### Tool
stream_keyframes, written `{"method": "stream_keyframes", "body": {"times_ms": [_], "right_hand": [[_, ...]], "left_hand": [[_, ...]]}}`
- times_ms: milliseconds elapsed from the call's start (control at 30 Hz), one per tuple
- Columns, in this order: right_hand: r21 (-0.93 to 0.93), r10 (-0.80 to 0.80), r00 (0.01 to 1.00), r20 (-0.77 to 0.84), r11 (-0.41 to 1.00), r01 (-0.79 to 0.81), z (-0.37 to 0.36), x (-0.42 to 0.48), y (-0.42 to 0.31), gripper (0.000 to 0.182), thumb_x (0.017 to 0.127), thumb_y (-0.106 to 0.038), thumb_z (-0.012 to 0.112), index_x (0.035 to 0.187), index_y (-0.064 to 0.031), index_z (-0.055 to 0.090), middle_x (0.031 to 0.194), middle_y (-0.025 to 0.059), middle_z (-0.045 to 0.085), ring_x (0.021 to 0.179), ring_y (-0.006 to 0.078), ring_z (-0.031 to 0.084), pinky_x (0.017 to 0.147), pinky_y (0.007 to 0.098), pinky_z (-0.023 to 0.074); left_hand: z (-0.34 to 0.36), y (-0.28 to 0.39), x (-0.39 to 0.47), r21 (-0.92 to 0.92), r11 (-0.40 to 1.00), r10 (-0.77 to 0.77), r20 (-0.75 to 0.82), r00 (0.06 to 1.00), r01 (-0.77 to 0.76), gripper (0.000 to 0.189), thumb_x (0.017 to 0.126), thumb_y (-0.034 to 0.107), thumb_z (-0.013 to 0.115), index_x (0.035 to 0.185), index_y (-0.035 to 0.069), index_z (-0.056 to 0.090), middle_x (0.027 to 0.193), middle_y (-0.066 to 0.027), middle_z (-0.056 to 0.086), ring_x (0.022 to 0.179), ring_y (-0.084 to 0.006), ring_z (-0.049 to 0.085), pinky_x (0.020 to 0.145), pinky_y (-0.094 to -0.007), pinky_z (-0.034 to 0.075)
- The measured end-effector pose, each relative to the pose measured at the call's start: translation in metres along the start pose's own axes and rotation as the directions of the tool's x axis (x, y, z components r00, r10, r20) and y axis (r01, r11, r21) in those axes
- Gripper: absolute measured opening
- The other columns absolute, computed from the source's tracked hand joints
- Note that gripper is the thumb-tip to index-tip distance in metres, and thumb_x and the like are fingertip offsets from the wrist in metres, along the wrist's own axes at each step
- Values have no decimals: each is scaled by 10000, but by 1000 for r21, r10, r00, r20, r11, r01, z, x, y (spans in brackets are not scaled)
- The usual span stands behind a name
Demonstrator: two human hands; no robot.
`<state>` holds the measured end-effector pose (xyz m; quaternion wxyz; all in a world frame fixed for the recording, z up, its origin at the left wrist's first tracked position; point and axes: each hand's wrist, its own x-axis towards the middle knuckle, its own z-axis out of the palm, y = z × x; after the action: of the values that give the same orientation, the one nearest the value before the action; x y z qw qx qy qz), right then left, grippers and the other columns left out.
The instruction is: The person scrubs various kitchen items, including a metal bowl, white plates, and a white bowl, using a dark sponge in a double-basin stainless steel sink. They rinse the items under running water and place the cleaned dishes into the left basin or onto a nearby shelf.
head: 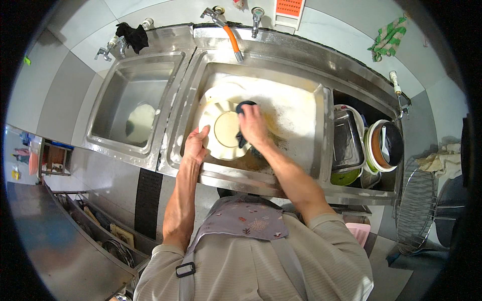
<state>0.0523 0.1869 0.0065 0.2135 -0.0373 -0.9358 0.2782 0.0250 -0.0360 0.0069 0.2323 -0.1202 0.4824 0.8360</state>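
Observation:
A cream plate with a wavy, fluted rim (225, 129) is tilted over the soapy middle basin. My left hand (196, 144) grips its left edge, with the thumb on the upper face. In my right hand (254, 124) is a dark scrubbing cloth (241, 140), pressed against the plate's right side; part of it sticks out beyond my fingers. White suds (290, 101) cover much of the stainless steel basin (319, 113). Behind the fluted plate another pale dish (224, 91) shows partly in the foam. What lies beneath the suds is hidden.
An orange-hosed tap (231, 37) hangs over the basin's back edge. The left basin (113, 109) holds water and a pale round dish (141, 122). At right, stacked pots (391, 145) and a dark rectangular tray (346, 139) fill another basin. A wire basket (416, 210) stands beyond.

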Motion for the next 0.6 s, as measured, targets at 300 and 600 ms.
{"method": "stream_keyframes", "body": {"times_ms": [300, 600], "right_hand": [[-180, 44, 928, 371, 983, 25, -41, -38, 27, 669, 917, -198, 677, 1481, -21, 364, 1355, 292, 466, 1189, 443, 557, 973, 545, 495], [-164, -275, 961, 15, 948, 273, -52, -26, 11, 536, 905, -139, 648, 1411, -81, 484, 1352, 156, 548, 1151, 371, 587, 962, 496, 495]], "left_hand": [[-14, 32, 0, -149, 989, 32, 94, 995, -17, 276, 1011, 172, 597, 1230, 6, 622, 1157, -101, 710, 1020, -206, 694, 904, -369, 580], [18, 46, 2, -132, 988, -63, 145, 987, 83, 326, 1031, 212, 573, 1230, -42, 615, 1170, -128, 701, 1032, -221, 699, 917, -368, 591]]}}
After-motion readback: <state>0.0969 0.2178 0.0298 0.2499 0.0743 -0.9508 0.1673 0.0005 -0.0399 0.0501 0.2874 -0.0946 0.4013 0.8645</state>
